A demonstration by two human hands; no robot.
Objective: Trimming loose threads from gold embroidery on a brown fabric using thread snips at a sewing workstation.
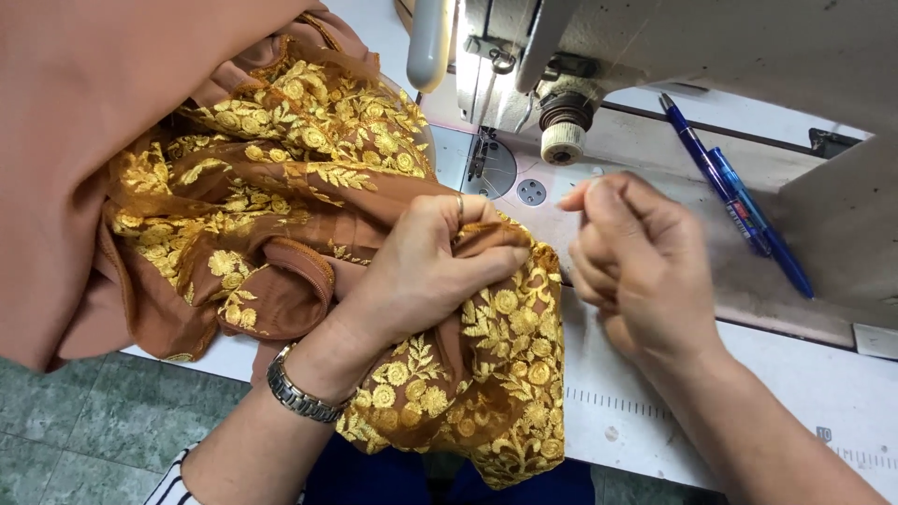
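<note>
Brown fabric with gold embroidery [309, 178] runs off the left edge and drapes over the tabletop [655, 411] beneath; the sewing machine [673, 47] is cropped at top, its needle too small to tell, and the right hand [636, 266] hides its fingertips

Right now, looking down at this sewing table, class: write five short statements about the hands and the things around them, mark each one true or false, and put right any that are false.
1. The left hand grips brown fabric with gold floral embroidery. True.
2. The right hand lies flat on the fabric. False: it is raised beside the fabric, fingers pinched together, over the table.
3. Two blue pens lie right of the sewing machine. True.
4. The wristwatch is on the right wrist. False: it is on the left wrist.
5. A ring shows on the left hand. True.
</note>
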